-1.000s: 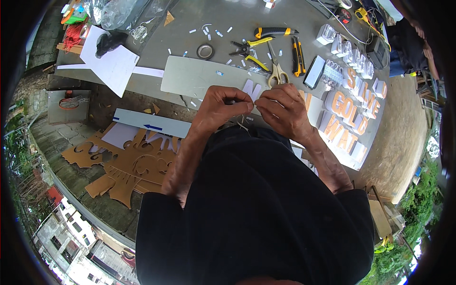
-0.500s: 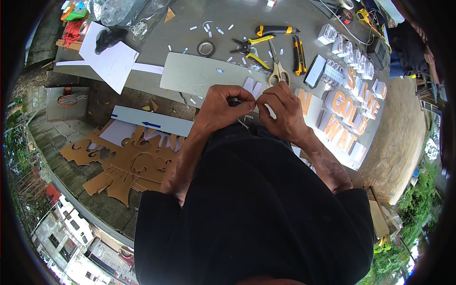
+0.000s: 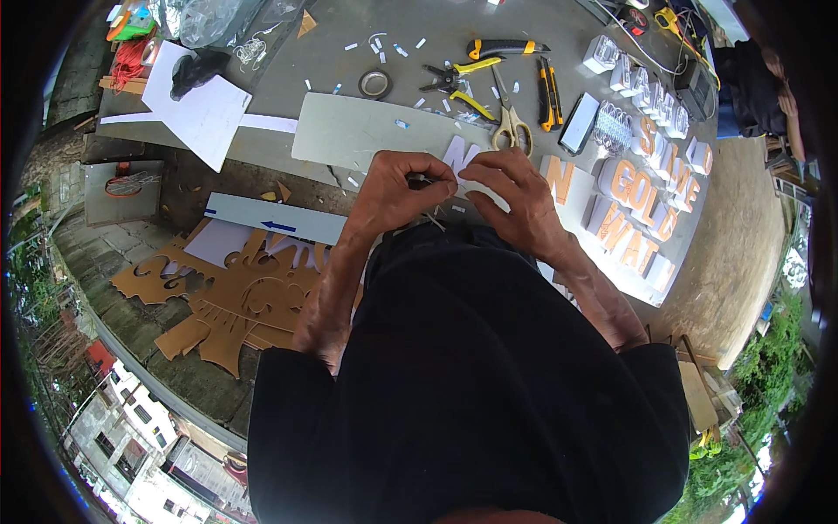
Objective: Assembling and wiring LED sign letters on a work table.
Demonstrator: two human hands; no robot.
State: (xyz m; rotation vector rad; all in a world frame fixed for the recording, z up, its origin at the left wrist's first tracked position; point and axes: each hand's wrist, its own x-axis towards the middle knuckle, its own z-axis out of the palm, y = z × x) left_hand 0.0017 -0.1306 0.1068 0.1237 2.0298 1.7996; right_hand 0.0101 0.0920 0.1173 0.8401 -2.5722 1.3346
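My left hand [image 3: 403, 190] is over the table's near edge, thumb and index finger pinched together; what they hold, if anything, is too small to make out. Thin pale wire ends [image 3: 438, 220] dangle just below its fingertips. Close by on the right, my right hand [image 3: 517, 196] has its thumb and index finger apart, with nothing visible between them. A white letter-shaped piece [image 3: 460, 154] lies just beyond both hands. Scissors [image 3: 507, 129] with beige handles rest past my right hand, beside a yellow-handled wire stripper [image 3: 456, 80].
Two yellow-black utility knives [image 3: 548, 96] [image 3: 506, 49], black tape [image 3: 375, 84], a phone [image 3: 580, 124] and small white scraps lie on the grey table. Rows of letter blocks [image 3: 630, 188] stand at right. Brown cutout sheets [image 3: 253, 301] are lower left. Another person's arm [image 3: 790, 109] shows far right.
My hands have drawn apart; the right thumb and index finger have opened from their pinch. My left hand has shifted slightly left and stays pinched.
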